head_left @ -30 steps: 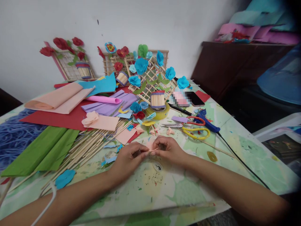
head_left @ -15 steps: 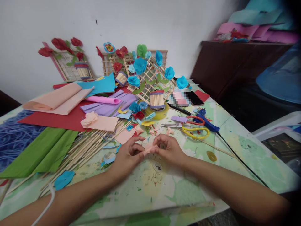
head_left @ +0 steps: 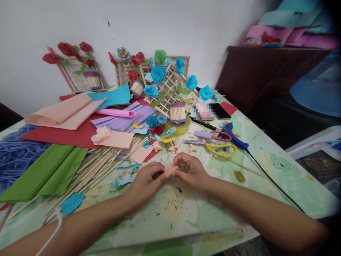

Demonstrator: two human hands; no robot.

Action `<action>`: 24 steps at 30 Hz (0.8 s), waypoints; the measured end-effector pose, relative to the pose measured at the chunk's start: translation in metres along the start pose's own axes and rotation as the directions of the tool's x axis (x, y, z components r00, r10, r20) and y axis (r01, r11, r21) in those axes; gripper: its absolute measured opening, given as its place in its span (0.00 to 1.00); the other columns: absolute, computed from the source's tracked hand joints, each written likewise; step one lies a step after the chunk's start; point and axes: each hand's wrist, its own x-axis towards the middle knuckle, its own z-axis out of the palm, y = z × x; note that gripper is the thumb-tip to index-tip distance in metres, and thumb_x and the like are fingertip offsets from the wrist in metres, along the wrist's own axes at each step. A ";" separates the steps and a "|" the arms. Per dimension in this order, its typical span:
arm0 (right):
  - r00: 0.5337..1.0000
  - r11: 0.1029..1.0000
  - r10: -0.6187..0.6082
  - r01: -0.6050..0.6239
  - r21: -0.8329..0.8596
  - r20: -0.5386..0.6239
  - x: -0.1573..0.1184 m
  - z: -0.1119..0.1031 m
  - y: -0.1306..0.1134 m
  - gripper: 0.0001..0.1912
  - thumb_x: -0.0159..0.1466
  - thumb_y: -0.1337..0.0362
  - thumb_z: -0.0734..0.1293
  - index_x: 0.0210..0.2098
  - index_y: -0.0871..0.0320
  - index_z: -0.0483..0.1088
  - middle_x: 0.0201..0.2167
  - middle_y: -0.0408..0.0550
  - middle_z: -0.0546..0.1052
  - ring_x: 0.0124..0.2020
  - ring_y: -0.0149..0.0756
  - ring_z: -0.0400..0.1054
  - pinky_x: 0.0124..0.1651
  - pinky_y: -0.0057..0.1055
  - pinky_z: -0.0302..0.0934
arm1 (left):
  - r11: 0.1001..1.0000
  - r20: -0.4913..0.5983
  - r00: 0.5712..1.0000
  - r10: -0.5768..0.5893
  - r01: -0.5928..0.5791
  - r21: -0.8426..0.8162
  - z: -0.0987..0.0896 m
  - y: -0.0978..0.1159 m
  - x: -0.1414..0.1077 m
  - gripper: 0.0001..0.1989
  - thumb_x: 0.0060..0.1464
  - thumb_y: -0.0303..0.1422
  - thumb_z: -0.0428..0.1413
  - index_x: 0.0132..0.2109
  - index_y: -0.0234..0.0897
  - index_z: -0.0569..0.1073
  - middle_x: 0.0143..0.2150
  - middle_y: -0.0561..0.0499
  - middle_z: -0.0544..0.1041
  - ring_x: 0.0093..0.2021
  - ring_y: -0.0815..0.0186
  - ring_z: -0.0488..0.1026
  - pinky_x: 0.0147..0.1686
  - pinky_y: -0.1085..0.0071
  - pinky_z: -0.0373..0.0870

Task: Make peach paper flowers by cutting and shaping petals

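Between my two hands is a small piece of peach paper point(head_left: 170, 170), held just above the table. My left hand point(head_left: 149, 179) pinches its left side between thumb and fingers. On the opposite side, my right hand point(head_left: 193, 170) grips the paper with thumb and bent forefinger. Its exact folds are partly hidden by the fingers. A peach paper flower point(head_left: 101, 136) lies to the left on a peach sheet point(head_left: 119, 139). Peach scraps point(head_left: 192, 148) lie beyond my hands, near yellow-handled scissors point(head_left: 221, 150).
A blue glue gun point(head_left: 234, 137) with a black cord lies at the right. Thin sticks point(head_left: 98, 170) and green paper point(head_left: 48, 170) spread at the left. A stick lattice with blue flowers point(head_left: 158, 74) stands behind, beside a phone point(head_left: 221, 111).
My left fingers have closed in toward the paper; they were more raised and spread before. More of the peach piece shows between my hands now.
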 end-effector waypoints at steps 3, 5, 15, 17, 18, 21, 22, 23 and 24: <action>1.000 0.999 0.011 -0.010 0.052 -0.014 0.001 -0.001 0.004 0.08 0.53 0.70 0.66 0.33 0.57 0.64 0.29 0.41 0.70 0.30 0.29 0.64 0.36 0.28 0.59 | 1.000 -0.010 1.000 0.011 -0.011 0.022 0.000 -0.002 0.000 0.17 0.57 0.41 0.48 0.25 0.35 0.69 0.23 0.54 0.67 0.26 0.70 0.63 0.26 0.74 0.57; 0.999 0.997 0.028 -0.027 0.072 -0.021 0.002 -0.001 0.006 0.11 0.53 0.68 0.67 0.36 0.57 0.64 0.30 0.42 0.71 0.31 0.30 0.66 0.38 0.30 0.60 | 1.000 -0.019 1.000 0.024 -0.024 0.010 0.001 -0.004 0.000 0.17 0.56 0.40 0.48 0.24 0.34 0.68 0.22 0.54 0.65 0.25 0.70 0.62 0.25 0.74 0.56; 0.979 0.944 0.188 -0.203 0.260 0.084 0.007 -0.002 0.010 0.15 0.54 0.64 0.67 0.41 0.59 0.65 0.21 0.38 0.70 0.24 0.27 0.63 0.30 0.27 0.57 | 0.992 -0.019 0.997 0.070 -0.072 -0.104 0.000 -0.008 -0.001 0.17 0.56 0.39 0.50 0.23 0.34 0.66 0.21 0.55 0.62 0.24 0.72 0.60 0.25 0.75 0.55; 0.983 0.944 0.172 -0.185 0.272 0.068 0.008 -0.002 0.011 0.14 0.54 0.64 0.67 0.39 0.58 0.65 0.21 0.38 0.70 0.24 0.28 0.64 0.30 0.27 0.57 | 0.992 -0.023 0.997 0.075 -0.077 -0.101 0.000 -0.008 -0.001 0.18 0.56 0.38 0.49 0.22 0.34 0.65 0.21 0.56 0.62 0.24 0.72 0.59 0.24 0.75 0.55; 0.985 0.948 0.163 -0.174 0.265 0.062 0.007 -0.002 0.011 0.13 0.54 0.64 0.67 0.39 0.58 0.65 0.21 0.38 0.70 0.24 0.28 0.65 0.31 0.27 0.58 | 0.992 -0.024 0.997 0.077 -0.079 -0.094 0.000 -0.007 0.000 0.18 0.56 0.38 0.49 0.22 0.34 0.65 0.21 0.55 0.62 0.24 0.72 0.59 0.24 0.75 0.55; 0.994 0.976 0.108 -0.111 0.185 0.025 0.005 -0.001 0.010 0.12 0.54 0.64 0.67 0.39 0.58 0.66 0.22 0.39 0.72 0.28 0.30 0.67 0.36 0.30 0.60 | 0.994 -0.031 0.997 0.071 -0.073 -0.079 0.001 -0.007 0.000 0.17 0.56 0.39 0.50 0.24 0.33 0.68 0.22 0.54 0.64 0.24 0.71 0.61 0.24 0.75 0.56; 0.996 0.986 0.086 -0.087 0.143 0.013 0.004 -0.001 0.009 0.12 0.55 0.65 0.67 0.39 0.58 0.66 0.23 0.40 0.74 0.30 0.31 0.69 0.38 0.31 0.60 | 0.995 -0.035 0.997 0.067 -0.069 -0.077 0.002 -0.008 0.000 0.17 0.56 0.39 0.50 0.25 0.33 0.70 0.23 0.54 0.66 0.25 0.71 0.62 0.24 0.75 0.57; 0.998 0.993 0.066 -0.066 0.101 0.005 0.004 0.000 0.009 0.13 0.55 0.65 0.67 0.40 0.58 0.66 0.24 0.41 0.75 0.31 0.32 0.69 0.40 0.32 0.60 | 0.995 -0.039 0.997 0.067 -0.070 -0.076 0.002 -0.008 0.000 0.16 0.56 0.40 0.51 0.27 0.33 0.71 0.23 0.53 0.67 0.25 0.71 0.63 0.25 0.75 0.58; 0.999 0.997 0.048 -0.048 0.063 0.004 0.003 0.000 0.009 0.13 0.55 0.65 0.67 0.41 0.57 0.67 0.25 0.42 0.76 0.31 0.32 0.70 0.41 0.32 0.61 | 0.994 -0.043 0.996 0.072 -0.075 -0.074 0.003 -0.009 0.000 0.15 0.55 0.39 0.51 0.28 0.33 0.73 0.24 0.52 0.69 0.26 0.70 0.64 0.25 0.75 0.59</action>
